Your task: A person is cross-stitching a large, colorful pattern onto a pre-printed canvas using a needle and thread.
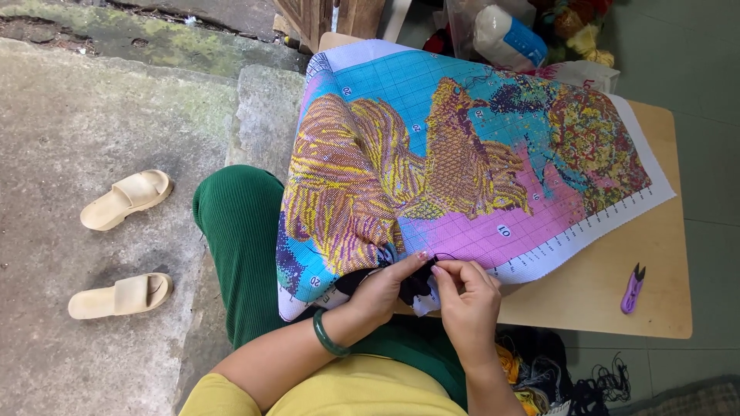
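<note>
Two hands meet at the near edge of a large cross-stitch canvas (pixel 462 154), which drapes from the wooden surface (pixel 609 293) down over the person's green-trousered knee (pixel 239 231). The left hand (pixel 381 289), with a green bangle (pixel 327 337) on its wrist, is closed around the bunched lower edge of the canvas, thumb on top and fingers tucked beneath. The right hand (pixel 466 296) is pinched narrow, finger and thumb gripping a dark thread (pixel 445 256); whether a needle sits in the pinch cannot be told. The two hands all but touch, and the point of work lies between them, on the pink-and-white margin of the canvas.

From the hands, the canvas extends away and to the right; its long axis runs diagonally, from the near left corner on the knee to the far right corner on the surface. The right hand is nearer the thread; the left hand bears the fabric. Purple thread snips (pixel 633 287) lie on the surface, well apart to the right, on the right hand's side. Two beige sandals (pixel 123 246) rest on the concrete floor at left.
</note>
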